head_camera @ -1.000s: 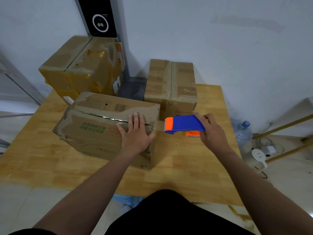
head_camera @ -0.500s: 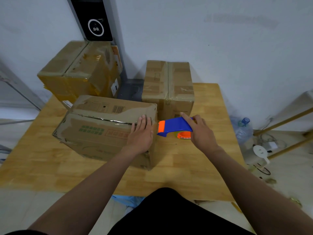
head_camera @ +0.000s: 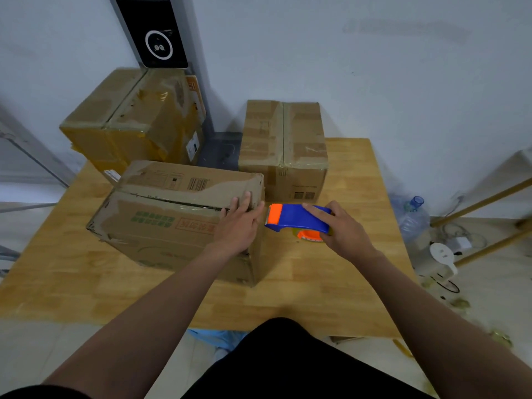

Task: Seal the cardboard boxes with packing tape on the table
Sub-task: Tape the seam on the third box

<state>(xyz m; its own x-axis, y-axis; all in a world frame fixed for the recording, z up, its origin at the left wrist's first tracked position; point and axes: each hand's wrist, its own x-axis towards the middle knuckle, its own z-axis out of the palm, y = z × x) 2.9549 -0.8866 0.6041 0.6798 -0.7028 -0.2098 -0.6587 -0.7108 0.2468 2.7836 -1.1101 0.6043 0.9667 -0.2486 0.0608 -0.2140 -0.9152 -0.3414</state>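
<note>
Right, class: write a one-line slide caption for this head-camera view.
Left hand presses on the front cardboard box while the right hand holds a blue-and-orange tape dispenser beside its right edge.

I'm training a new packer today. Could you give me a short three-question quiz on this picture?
1. True or false: the right hand grips the blue tape dispenser.
2. Multiple choice: the left hand rests flat on A) the nearest box, B) the table, C) the water bottle.
3. How many cardboard boxes are in view?
Key: 1 true; 2 A; 3 three.
</note>
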